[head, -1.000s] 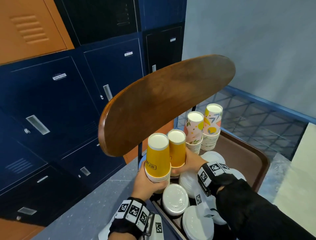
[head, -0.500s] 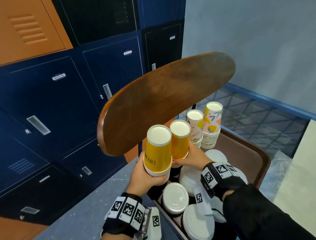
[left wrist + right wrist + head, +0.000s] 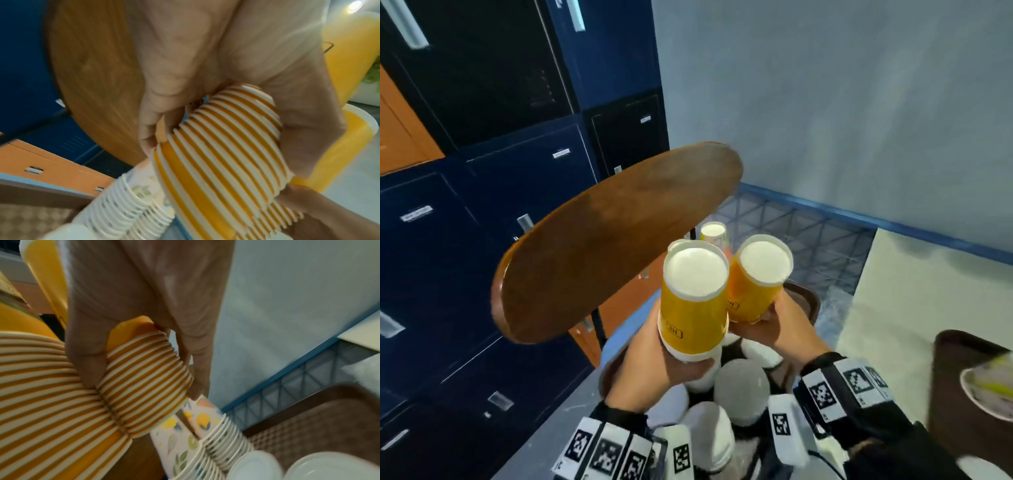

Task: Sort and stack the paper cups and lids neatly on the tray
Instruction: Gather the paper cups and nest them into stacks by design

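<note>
In the middle of the head view, just above the tray [image 3: 804, 301], I have a stack of yellow cups in each hand, both upside down with their white bases facing up at me. My left hand [image 3: 654, 363] curls round the rims at the bottom of the left stack [image 3: 693, 301]; my right hand [image 3: 780, 329] wraps the bottom of the right stack [image 3: 755, 281] the same way. The two stacks lean side by side, nearly touching. I judge I hold them low, at the rims, because that is where the nested cups would slide apart, and I hold them together because they are the same kind and belong in one pile or one row.

Below my wrists, at the lower centre of that frame, white lids [image 3: 741, 387] lie loose and overlapping on the tray, blurred; they look unsorted as yet. Behind the yellow stacks only one white base of the patterned cups [image 3: 714, 231] peeks out, under the wooden chair back [image 3: 613, 240] at the centre left.

The wrist views fill in what the head view hides. The left wrist view shows the ribbed run of rolled rims under my fingers [image 3: 152, 129], so each stack is many cups deep. The right wrist view, at its lower centre, shows the patterned cups as two nested stacks standing on the textured brown tray floor, with lids at the lower right corner.
</note>
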Action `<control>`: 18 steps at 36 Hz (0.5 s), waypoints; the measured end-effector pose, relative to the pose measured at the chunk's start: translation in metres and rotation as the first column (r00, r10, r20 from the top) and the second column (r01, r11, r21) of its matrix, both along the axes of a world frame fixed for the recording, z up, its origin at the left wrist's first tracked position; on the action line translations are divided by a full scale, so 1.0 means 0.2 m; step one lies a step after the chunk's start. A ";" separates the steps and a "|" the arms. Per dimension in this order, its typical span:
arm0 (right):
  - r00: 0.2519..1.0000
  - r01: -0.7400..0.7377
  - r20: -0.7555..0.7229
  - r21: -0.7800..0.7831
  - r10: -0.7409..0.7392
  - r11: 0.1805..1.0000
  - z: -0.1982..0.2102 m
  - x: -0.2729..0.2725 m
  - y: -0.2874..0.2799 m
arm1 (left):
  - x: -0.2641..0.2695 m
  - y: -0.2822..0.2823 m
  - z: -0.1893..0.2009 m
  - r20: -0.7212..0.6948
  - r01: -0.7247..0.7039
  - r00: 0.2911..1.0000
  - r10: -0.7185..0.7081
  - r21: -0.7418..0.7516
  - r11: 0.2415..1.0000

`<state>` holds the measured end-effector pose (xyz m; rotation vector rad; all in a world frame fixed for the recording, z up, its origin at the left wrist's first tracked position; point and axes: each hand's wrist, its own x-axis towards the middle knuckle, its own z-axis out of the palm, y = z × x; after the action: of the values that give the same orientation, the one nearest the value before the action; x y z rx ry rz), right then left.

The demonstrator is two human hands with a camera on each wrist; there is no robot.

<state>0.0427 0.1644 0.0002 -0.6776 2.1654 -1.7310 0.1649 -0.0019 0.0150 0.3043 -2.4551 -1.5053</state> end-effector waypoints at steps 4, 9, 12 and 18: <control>0.998 0.012 0.060 -0.041 -0.010 0.999 -0.03 0.00 0.05 | -0.03 0.03 0.02 0.012 0.073 0.997 -0.073 0.055 0.996; 0.992 0.127 0.005 0.032 -0.127 0.991 0.00 0.04 0.27 | -0.09 0.20 0.04 -0.012 0.183 0.983 -0.183 0.115 0.976; 0.961 0.271 0.067 -0.029 -0.269 0.962 0.04 0.10 0.69 | -0.16 0.55 0.04 0.009 0.300 0.953 -0.304 0.138 0.944; 0.862 0.496 0.124 -0.003 -0.492 0.868 0.06 0.26 1.41 | -0.29 1.11 -0.03 0.041 0.437 0.894 -0.446 0.143 0.888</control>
<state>0.0937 0.4458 0.0120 -0.0037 2.3668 -1.9881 0.1061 0.2208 0.0095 -0.2032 -2.6091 -1.8640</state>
